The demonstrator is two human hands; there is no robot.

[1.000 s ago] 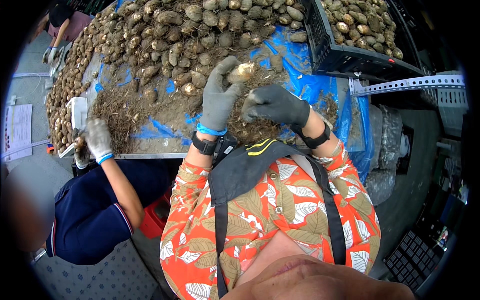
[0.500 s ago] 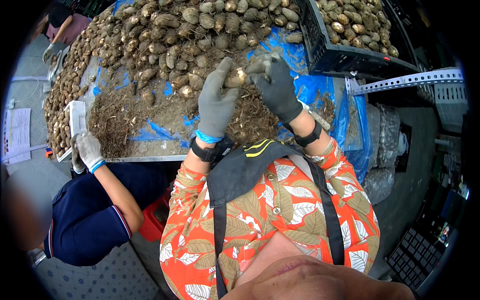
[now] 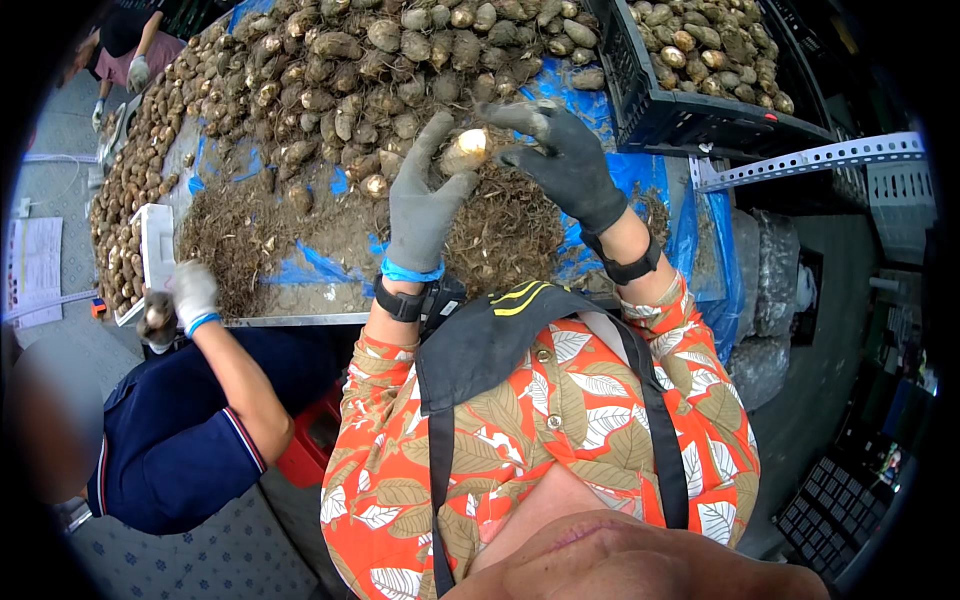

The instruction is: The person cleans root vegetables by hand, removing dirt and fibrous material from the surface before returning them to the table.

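Note:
My left hand [image 3: 425, 195], in a grey glove, holds a brown taro corm [image 3: 463, 158] between thumb and fingers. The corm's pale cut end is turned up and to the right. To its right is my right hand [image 3: 572, 170] in a darker glove, its fingers apart and nothing seen between them. A gap separates this hand from the corm. Below the hands lies a heap of dry root fibres [image 3: 505, 235]. Beyond them, a large pile of hairy taro corms [image 3: 400, 50] covers the far part of the table.
A black crate [image 3: 690, 118] of taro corms stands at the far right, beside a white perforated metal bar [image 3: 820, 160]. Torn blue plastic sheeting [image 3: 320, 263] covers parts of the table. At left, a co-worker's gloved hand [image 3: 195, 292] works near a white tray [image 3: 155, 245].
My right hand has drawn away from the corm and its fingers have spread. The corm, still in my left hand, now shows its pale end more fully. The co-worker's hands at left have shifted.

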